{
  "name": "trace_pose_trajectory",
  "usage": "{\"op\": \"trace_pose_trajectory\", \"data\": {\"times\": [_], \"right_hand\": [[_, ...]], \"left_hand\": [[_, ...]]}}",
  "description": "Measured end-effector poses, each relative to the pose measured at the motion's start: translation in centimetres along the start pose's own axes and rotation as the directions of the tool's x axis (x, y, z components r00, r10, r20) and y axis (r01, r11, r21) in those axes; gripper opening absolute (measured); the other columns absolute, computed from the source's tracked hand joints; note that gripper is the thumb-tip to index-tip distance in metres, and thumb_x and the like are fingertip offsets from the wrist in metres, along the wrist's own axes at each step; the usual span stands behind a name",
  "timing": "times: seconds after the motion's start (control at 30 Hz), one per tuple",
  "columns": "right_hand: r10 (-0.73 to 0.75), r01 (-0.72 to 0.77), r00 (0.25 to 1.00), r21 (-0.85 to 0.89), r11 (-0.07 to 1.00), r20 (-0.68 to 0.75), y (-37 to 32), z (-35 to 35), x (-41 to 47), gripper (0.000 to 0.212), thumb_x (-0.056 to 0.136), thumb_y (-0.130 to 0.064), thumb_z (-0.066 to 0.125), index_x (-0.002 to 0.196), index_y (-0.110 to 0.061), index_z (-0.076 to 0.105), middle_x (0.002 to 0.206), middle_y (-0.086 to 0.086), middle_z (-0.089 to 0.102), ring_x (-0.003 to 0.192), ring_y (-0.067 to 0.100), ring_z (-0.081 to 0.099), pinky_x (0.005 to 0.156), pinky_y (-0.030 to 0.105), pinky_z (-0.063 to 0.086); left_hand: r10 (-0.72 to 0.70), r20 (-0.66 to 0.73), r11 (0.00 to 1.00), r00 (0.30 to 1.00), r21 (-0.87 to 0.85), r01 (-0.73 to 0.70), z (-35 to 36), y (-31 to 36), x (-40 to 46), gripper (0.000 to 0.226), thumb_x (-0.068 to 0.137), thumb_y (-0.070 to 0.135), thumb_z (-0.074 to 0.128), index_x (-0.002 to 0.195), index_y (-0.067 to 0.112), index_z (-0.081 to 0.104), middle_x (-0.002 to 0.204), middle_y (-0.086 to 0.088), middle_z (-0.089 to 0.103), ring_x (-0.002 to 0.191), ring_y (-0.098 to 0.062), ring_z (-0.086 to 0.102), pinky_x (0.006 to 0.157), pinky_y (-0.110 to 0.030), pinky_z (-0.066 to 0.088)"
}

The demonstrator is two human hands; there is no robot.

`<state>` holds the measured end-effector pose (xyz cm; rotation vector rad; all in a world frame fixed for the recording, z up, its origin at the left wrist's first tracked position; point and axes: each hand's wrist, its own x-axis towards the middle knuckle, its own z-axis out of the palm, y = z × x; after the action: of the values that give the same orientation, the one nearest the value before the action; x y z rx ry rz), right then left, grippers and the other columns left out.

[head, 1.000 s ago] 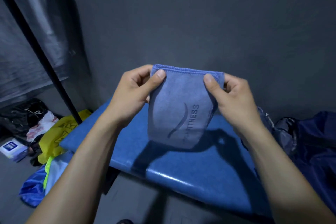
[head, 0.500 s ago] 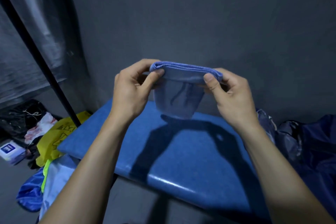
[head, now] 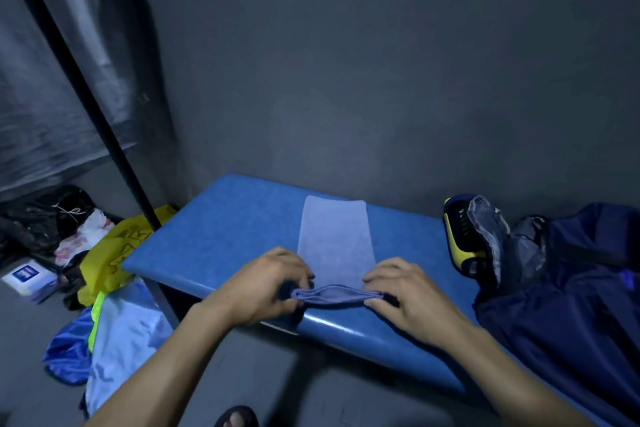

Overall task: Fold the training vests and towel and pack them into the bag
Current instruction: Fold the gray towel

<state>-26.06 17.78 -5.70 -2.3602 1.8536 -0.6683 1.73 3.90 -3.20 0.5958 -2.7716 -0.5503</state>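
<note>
The towel (head: 335,243), which a second ago hung upright in the air between both hands with its printed side facing the person, now lies flat on the blue counter (head: 221,225), stretched away toward the grey wall (head: 381,80), with only its near end lifted. The left hand (head: 258,291) and the right hand (head: 412,302) have come down with it and each pinches a near corner, so the grip on both sides is closed on the doubled hem, which gapes slightly between them. Judging by this, the towel is laid out for its next fold: the near end looks ready to be carried forward over the far part. The towel's far edge stops short of the counter's back edge, and its near end sits right at the rounded front edge, so there is little support under the hands themselves. To the left of the towel the counter surface is bare blue up to its corner; to the right a stretch of counter separates it from the dark blue bag (head: 568,305), which slumps over the right end with a black and yellow shoe (head: 460,239) beside it. A dark pole (head: 86,90) slants down past the counter's left corner, well apart from the hands. The training vests (head: 114,326) lie in a heap on the floor at lower left, below the counter, not yet folded.
</note>
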Motion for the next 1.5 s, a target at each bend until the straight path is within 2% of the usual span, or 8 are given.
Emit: {"op": "trace_pose_trajectory", "data": {"times": [0.13,0.4,0.53,0.67,0.8,0.93,1.1,1.5], "right_hand": [[-0.066,0.065,0.998,0.079,0.995,0.006,-1.6,0.3,-1.9,0.014,0.092,-0.039,0.066,0.093,-0.026,0.071,0.111,-0.017,0.069,0.119,0.006,0.059,0.094,0.036,0.053],[0.03,-0.048,0.997,0.257,0.965,0.074,-3.1,0.1,-3.0,0.04,0.085,-0.058,0.074,0.108,-0.029,0.061,0.109,-0.017,0.056,0.102,0.006,0.058,0.093,0.034,0.048],[0.19,-0.194,0.98,0.505,0.841,0.061,-2.8,-0.4,-1.3,0.029,0.088,-0.045,0.071,0.091,-0.017,0.071,0.088,0.002,0.07,0.085,0.008,0.066,0.081,0.046,0.054],[0.329,-0.251,0.944,0.715,0.652,0.031,-2.1,-0.7,0.6,0.035,0.091,-0.043,0.068,0.101,-0.011,0.077,0.102,-0.005,0.078,0.094,0.009,0.069,0.086,0.034,0.054],[0.503,-0.327,0.863,0.794,0.513,0.031,-1.2,0.3,3.7,0.03,0.1,-0.035,0.064,0.1,-0.007,0.075,0.095,0.004,0.077,0.084,0.012,0.065,0.077,0.034,0.052],[0.661,-0.445,0.751,0.748,0.493,0.011,0.2,2.3,6.9,0.052,0.09,-0.057,0.059,0.093,-0.006,0.069,0.08,-0.002,0.071,0.073,0.013,0.06,0.069,0.036,0.047],[0.794,-0.644,0.606,0.614,0.457,0.044,1.9,3.8,9.2,0.041,0.099,-0.041,0.058,0.08,-0.005,0.061,0.069,-0.003,0.061,0.064,0.018,0.056,0.059,0.032,0.04],[0.794,-0.732,0.607,0.371,0.571,-0.023,2.7,4.3,11.0,0.045,0.1,-0.046,0.052,0.074,-0.01,0.05,0.07,0.005,0.06,0.074,0.033,0.061,0.06,0.037,0.041]], "left_hand": [[0.05,0.098,0.984,0.994,-0.177,-0.032,0.3,0.8,-1.8,0.008,0.081,0.027,0.076,0.085,0.025,0.069,0.111,0.013,0.072,0.122,0.0,0.06,0.11,-0.035,0.045],[-0.045,0.175,0.78,0.984,-0.61,0.144,-1.2,1.9,-2.2,0.017,0.101,0.02,0.065,0.1,0.004,0.06,0.091,-0.01,0.067,0.088,-0.013,0.061,0.084,-0.029,0.047],[-0.113,0.07,0.76,0.991,-0.636,0.132,-1.0,1.8,-0.5,0.03,0.102,0.038,0.058,0.107,0.009,0.058,0.086,-0.013,0.055,0.081,-0.019,0.048,0.075,-0.037,0.039],[-0.305,-0.049,0.713,0.951,-0.674,0.194,-0.2,1.3,1.6,0.03,0.097,0.05,0.057,0.099,0.02,0.057,0.07,-0.013,0.044,0.064,-0.019,0.037,0.056,-0.035,0.033],[-0.528,-0.133,0.689,0.839,-0.646,0.33,1.0,0.6,4.2,0.018,0.106,0.033,0.052,0.092,0.022,0.055,0.063,0.006,0.052,0.056,-0.01,0.043,0.057,-0.032,0.036],[-0.675,-0.157,0.662,0.721,-0.56,0.498,1.7,-1.1,7.1,0.021,0.104,0.04,0.05,0.094,0.022,0.056,0.08,0.001,0.063,0.073,-0.017,0.055,0.067,-0.035,0.043],[-0.739,-0.133,0.633,0.66,-0.474,0.612,2.4,-2.7,9.9,0.028,0.104,0.037,0.05,0.099,0.011,0.057,0.095,-0.007,0.067,0.091,-0.028,0.061,0.074,-0.036,0.045],[-0.738,-0.192,0.673,0.647,-0.134,0.727,3.0,-3.7,11.2,0.031,0.107,0.04,0.037,0.104,0.012,0.049,0.11,-0.016,0.066,0.1,-0.038,0.059,0.074,-0.038,0.041]]}}
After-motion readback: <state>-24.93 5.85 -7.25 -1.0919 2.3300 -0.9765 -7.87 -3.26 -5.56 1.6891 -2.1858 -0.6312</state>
